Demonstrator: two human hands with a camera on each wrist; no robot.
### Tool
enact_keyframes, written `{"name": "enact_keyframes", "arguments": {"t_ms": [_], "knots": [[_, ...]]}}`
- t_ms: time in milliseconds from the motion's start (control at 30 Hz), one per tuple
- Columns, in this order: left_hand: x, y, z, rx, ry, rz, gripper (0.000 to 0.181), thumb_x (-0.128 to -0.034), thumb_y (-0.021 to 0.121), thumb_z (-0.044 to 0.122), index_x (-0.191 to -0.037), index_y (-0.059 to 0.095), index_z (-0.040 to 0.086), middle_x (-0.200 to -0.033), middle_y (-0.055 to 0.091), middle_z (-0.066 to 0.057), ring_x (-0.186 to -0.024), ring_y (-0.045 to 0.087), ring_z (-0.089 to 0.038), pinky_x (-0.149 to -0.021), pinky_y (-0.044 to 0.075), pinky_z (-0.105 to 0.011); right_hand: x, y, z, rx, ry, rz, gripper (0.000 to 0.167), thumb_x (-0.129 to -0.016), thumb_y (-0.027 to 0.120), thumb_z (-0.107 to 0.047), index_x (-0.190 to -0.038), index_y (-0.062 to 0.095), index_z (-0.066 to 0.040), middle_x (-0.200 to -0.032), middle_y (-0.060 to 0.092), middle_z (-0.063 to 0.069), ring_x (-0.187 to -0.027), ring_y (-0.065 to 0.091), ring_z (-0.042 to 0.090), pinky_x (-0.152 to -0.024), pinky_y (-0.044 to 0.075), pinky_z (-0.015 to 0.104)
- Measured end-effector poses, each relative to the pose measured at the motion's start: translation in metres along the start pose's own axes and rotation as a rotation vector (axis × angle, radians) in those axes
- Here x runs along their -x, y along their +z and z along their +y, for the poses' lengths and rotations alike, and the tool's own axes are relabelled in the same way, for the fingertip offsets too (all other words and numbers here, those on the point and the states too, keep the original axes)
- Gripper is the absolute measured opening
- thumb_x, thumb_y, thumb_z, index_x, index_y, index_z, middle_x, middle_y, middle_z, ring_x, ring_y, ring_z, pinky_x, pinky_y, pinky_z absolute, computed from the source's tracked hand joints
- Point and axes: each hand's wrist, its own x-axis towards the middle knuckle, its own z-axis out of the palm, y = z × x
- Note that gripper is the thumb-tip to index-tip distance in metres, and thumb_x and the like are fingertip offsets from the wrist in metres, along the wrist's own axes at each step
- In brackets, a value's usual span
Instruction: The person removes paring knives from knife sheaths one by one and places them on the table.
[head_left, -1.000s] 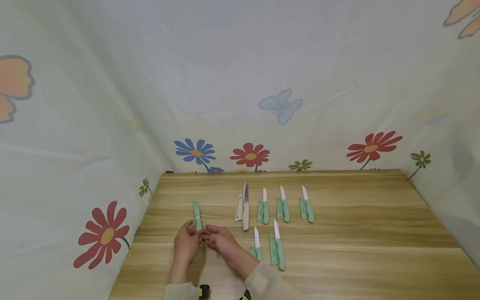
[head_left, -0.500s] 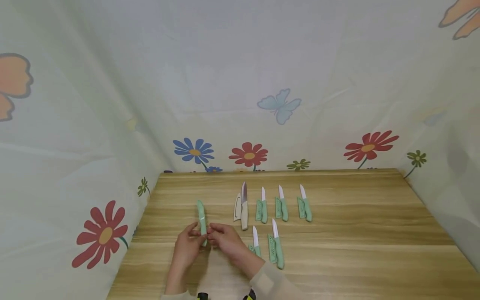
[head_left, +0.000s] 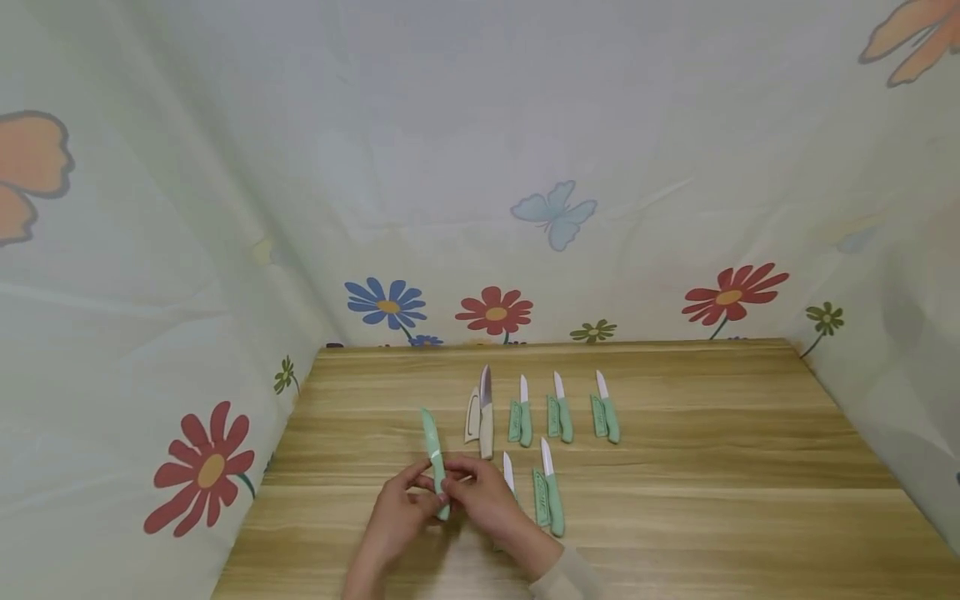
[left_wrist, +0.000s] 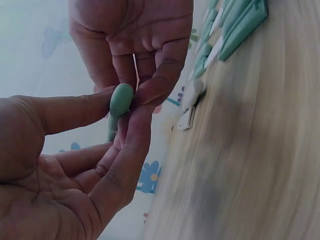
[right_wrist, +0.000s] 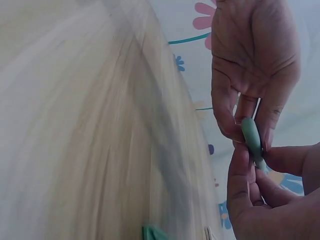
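A green paring knife (head_left: 431, 433) in its green sheath is held up over the left-middle of the table, sheath end pointing away. My left hand (head_left: 399, 515) pinches its handle from the left with thumb and fingers. From the right, my right hand (head_left: 491, 504) also pinches the handle, fingertips close to those of the left. Both wrist views show the rounded handle end (left_wrist: 121, 99) between the thumbs and fingers of the two hands. Behind my right hand, a green-handled knife (head_left: 509, 473) is partly hidden, only its white blade showing clearly.
On the wooden table (head_left: 712, 467), a beige knife (head_left: 487, 429) lies beside its beige sheath (head_left: 472, 417). Several green-handled knives (head_left: 611, 421) lie unsheathed, a green sheath (head_left: 597, 415) beside each one seen fully. Flower-printed cloth (head_left: 637, 167) walls the back and sides.
Both hands have moved right and nearer to me with the sheathed paring knife, which now tilts more. My right hand has come to cover part of the knife lying nearby.
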Motion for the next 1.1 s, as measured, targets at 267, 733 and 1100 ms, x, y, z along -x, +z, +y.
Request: {"name": "enact_keyframes", "arguments": {"t_ms": [267,733,1100], "knots": [[0.003,0.015,-0.001,0.053,0.005,-0.130,0.070,-0.0848,0.079,0.002,-0.147,0.047,-0.006,-0.108,0.065,-0.017,-0.084,0.075,-0.020,-0.071,0.065,-0.037,0.023,-0.022,0.006,-0.030,0.032,-0.001,0.038,-0.096,0.066,-0.005,-0.131,0.061,0.010,-0.105,0.064,0.014,-0.081,0.064,0.010,-0.074,0.061,0.033],[0.007,0.059,-0.001,0.069,-0.001,-0.235,0.060,-0.0854,0.077,-0.002,-0.140,0.054,0.002,-0.104,0.066,-0.013,-0.080,0.073,-0.021,-0.067,0.065,-0.043,0.062,-0.060,0.013,-0.014,0.086,0.058,0.044,-0.097,0.066,-0.009,-0.135,0.058,0.010,-0.111,0.063,0.016,-0.087,0.067,0.015,-0.075,0.060,0.030],[0.012,0.085,-0.001,0.028,0.004,-0.272,0.059,-0.0839,0.078,-0.002,-0.138,0.055,0.001,-0.103,0.066,-0.010,-0.084,0.073,-0.020,-0.067,0.063,-0.033,0.084,-0.079,0.021,-0.015,0.111,0.103,0.044,-0.097,0.065,-0.007,-0.136,0.056,0.012,-0.114,0.063,0.017,-0.095,0.068,0.018,-0.076,0.060,0.029]]}}
